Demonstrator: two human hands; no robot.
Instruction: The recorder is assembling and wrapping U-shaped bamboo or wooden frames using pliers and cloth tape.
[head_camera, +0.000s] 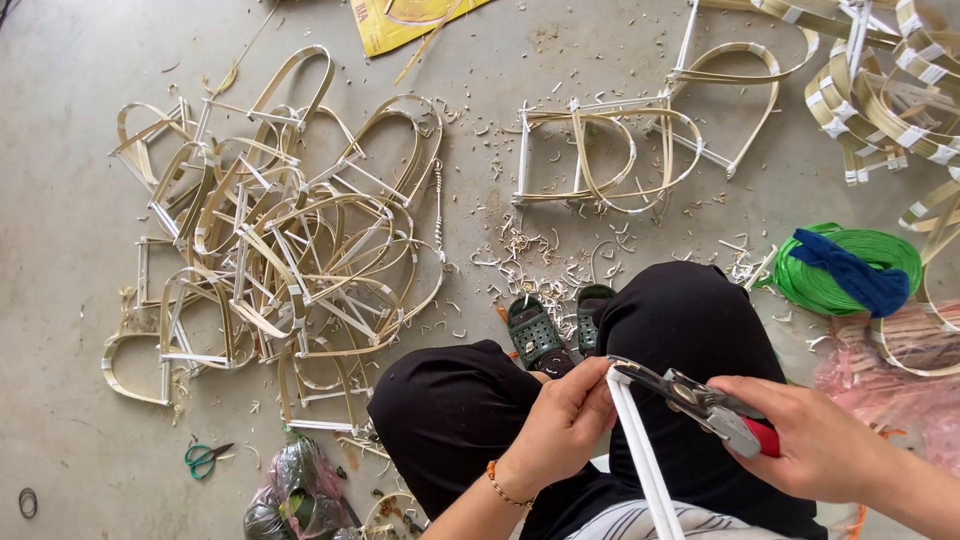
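The left hand (562, 425) is pinching a white flat strip (640, 450); the right hand (815, 440) is gripping red-handled metal shears (700, 400), biting the strip's top. Beyond the shears, a yellow printed sheet (400, 20) is lying; right, a green cord coil (845, 268); lower left, a dark plastic bag (295, 495), contents unclear.

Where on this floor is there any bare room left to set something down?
Bare concrete floor lies far left of the big frame pile, and lower left around the green scissors. A strip runs between that pile and the smaller frames. Shavings clutter the sandals; the right side is crowded.
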